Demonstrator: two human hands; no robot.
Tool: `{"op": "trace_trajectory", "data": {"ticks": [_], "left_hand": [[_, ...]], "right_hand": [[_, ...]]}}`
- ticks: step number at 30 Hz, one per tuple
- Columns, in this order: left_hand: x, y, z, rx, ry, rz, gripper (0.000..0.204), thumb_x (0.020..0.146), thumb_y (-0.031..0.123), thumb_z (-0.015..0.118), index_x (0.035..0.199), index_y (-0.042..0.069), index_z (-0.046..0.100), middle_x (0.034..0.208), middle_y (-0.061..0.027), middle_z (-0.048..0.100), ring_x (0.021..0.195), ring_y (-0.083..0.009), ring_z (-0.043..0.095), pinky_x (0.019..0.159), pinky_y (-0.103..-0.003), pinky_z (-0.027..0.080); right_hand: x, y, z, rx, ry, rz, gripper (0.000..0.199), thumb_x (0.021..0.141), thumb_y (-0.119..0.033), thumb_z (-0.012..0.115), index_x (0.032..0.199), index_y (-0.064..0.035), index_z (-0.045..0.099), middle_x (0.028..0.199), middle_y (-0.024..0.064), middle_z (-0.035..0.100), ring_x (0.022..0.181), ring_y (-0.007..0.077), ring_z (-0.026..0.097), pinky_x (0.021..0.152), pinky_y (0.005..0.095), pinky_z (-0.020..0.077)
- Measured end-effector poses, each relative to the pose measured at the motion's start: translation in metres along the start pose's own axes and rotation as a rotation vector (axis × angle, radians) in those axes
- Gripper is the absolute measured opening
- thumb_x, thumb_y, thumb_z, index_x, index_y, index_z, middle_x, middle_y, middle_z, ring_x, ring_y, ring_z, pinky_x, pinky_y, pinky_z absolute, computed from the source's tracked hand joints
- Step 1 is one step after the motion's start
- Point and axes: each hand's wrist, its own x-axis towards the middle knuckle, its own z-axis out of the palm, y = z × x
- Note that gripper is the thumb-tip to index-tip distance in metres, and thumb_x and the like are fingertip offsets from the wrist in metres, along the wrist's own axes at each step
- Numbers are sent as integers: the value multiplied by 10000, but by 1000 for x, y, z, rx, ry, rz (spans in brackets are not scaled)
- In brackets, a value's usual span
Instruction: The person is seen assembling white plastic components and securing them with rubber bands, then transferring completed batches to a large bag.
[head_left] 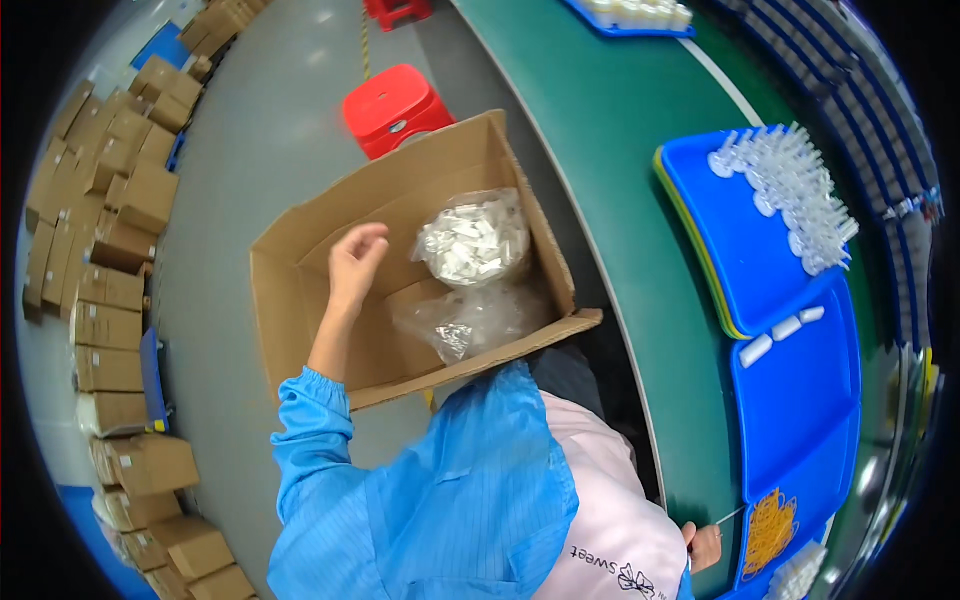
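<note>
Carton (300,300): bag (472,240) beside left hand (355,262)

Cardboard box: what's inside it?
Inside the cardboard box: two clear plastic bags of small white parts, with the left hand reaching in. The box floor under the bags is hidden.

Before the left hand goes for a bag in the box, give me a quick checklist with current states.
1. Left hand empty: ok, fingers curled, nothing seen in them.
2. Left hand inside the box: ok, above its floor.
3. Upper bag reachable: ok, just beside the hand, not touched.
4. Lower bag free: ok, lying below the upper one.
5. Box flaps open: ok.
6. Right hand free: cannot tell, mostly hidden at the green table edge.
</note>
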Motion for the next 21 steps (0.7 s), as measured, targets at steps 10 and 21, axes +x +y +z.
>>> {"op": "trace_trajectory", "data": {"ticks": [10, 21], "left_hand": [[49, -141, 53, 643, -267, -181, 555, 785, 213, 685, 1295, 100, 498, 1003, -136, 661, 935, -326, 632, 828, -419, 498], [135, -201, 171, 1018, -151, -77, 460, 777, 298, 698, 1185, 113, 595, 1170, -77, 587, 1133, -264, 505, 937, -419, 394]], "right_hand": [[-17, 8, -4, -151, -182, 33, 153, 782, -114, 584, 840, -9, 489, 666, 128, 498, 598, 311, 479, 558, 440, 367], [-35, 23, -15, -258, -365, -11, 335, 812, -176, 562, 1085, 18, 579, 766, 134, 575, 669, 308, 549, 616, 451, 441]]}}
